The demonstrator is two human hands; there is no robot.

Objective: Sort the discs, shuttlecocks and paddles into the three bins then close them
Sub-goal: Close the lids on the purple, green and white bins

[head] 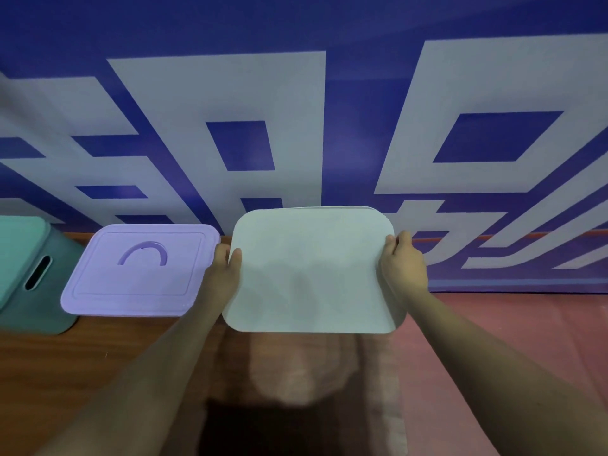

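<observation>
A plain white lid [312, 271] sits in the middle of the view, over a white bin of which only a thin rim shows at the lid's far edge. My left hand [225, 268] grips the lid's left edge with the thumb on top. On the opposite edge my right hand [403, 261] grips in the same way. To the left stands a purple bin, its lid [141, 271] on, with an arched handle recess. At the far left a teal bin [33, 278] with a slot handle is also covered. No discs, shuttlecocks or paddles show.
The bins stand on a brown wooden surface [65, 363] against a blue wall with large white characters [230, 126]. Red floor [510, 324] lies to the right. A dark shadow falls on the surface below the white lid.
</observation>
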